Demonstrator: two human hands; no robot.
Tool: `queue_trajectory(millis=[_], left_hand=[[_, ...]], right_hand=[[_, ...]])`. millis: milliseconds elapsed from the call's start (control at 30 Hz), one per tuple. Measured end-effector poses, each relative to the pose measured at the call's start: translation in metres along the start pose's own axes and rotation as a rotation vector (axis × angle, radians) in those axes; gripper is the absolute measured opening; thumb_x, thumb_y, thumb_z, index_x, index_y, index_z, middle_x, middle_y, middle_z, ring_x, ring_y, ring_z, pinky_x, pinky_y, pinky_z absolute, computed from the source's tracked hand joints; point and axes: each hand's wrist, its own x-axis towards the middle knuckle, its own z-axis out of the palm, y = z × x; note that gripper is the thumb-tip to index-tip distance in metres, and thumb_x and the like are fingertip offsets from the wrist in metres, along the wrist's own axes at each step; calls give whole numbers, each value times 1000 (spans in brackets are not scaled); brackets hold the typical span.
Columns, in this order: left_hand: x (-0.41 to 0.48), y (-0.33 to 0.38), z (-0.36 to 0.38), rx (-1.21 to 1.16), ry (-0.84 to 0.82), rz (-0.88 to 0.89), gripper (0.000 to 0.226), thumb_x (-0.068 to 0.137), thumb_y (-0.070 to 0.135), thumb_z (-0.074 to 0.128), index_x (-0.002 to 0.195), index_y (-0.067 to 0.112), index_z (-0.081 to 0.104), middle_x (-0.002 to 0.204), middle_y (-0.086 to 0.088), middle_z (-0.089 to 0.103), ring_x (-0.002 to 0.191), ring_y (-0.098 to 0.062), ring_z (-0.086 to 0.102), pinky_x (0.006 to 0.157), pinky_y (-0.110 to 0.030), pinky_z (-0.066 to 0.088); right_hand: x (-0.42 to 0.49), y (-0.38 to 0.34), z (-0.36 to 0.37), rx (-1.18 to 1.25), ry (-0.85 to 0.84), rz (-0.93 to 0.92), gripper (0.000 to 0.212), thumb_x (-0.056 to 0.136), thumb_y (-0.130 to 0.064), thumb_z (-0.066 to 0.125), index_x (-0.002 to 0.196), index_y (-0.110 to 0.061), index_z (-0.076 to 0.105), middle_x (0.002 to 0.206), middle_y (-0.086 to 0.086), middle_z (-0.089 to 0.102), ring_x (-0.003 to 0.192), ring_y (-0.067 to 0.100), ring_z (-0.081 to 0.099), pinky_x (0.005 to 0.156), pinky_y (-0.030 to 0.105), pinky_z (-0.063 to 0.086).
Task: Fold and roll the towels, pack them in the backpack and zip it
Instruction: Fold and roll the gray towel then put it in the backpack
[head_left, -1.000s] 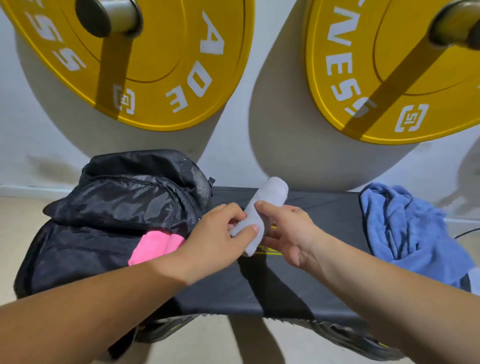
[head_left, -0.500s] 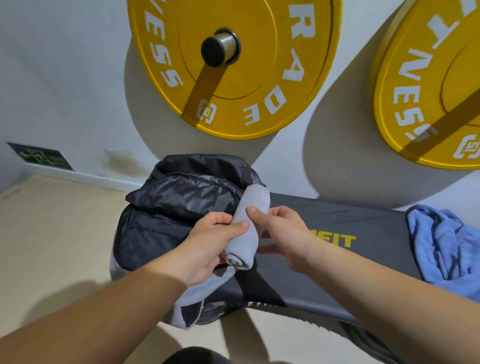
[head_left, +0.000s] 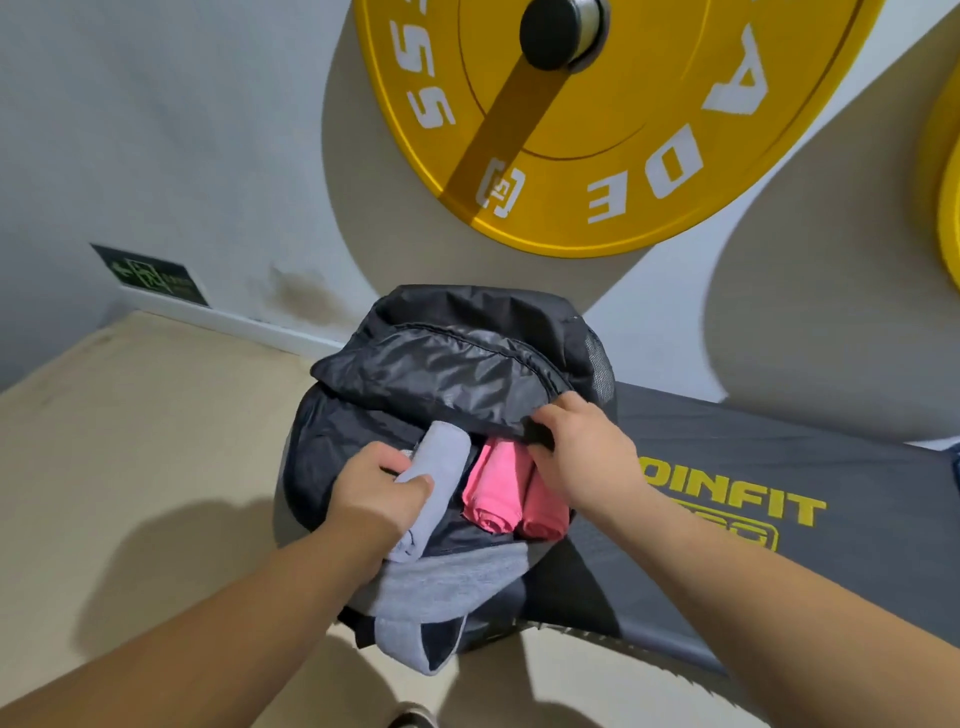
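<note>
The left hand (head_left: 379, 493) curls its fingers round the rolled grey towel (head_left: 441, 452), half inside the black nylon backpack (head_left: 447, 374) beside two rolled pink towels (head_left: 498, 488); the right hand (head_left: 587, 452) pinches its flap up. Looks soft, light; hold mid-roll lest it unroll

"OINFIT" in yellow on black bench (head_left: 857, 457); white "SS", "ADE" on yellow plate (head_left: 649, 130)

Two pink rolled towels (head_left: 501, 483) fill the right half of the backpack (head_left: 324, 441). A grey rolled towel (head_left: 441, 457) occupies the left gap.
</note>
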Motion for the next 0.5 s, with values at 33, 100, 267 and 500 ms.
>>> queue_trajectory(millis=[33, 100, 267, 500], left_hand=[[1, -1, 4, -15, -8, 11, 13, 84, 15, 75, 88, 17, 63, 89, -6, 68, 81, -24, 66, 60, -25, 48], [2, 1, 9, -60, -22, 24, 12, 84, 13, 76, 90, 16, 65, 88, -6, 68, 79, -24, 66, 56, -23, 47], [19, 17, 22, -120, 9, 56, 11, 85, 11, 74, 93, 13, 67, 86, -5, 68, 74, -21, 65, 57, -22, 48], [33, 28, 47, -51, -32, 155, 6, 88, 23, 67, 88, 28, 70, 77, 4, 65, 70, -18, 59, 66, -20, 49]], right_hand=[[4, 2, 2, -33, 5, -2, 32, 91, -35, 62, 119, -20, 64, 114, 1, 54, 114, 28, 55, 76, 41, 55], [11, 3, 4, -65, 11, -9, 23, 92, -28, 58, 110, -15, 64, 108, 3, 54, 110, 29, 55, 67, 36, 49], [26, -4, -9, 116, 152, -11, 15, 91, -26, 56, 98, -14, 62, 102, 5, 60, 100, 30, 58, 71, 39, 51], [21, 3, -2, 48, 33, 7, 22, 93, -36, 58, 106, -22, 68, 106, 2, 55, 109, 28, 57, 78, 40, 54]])
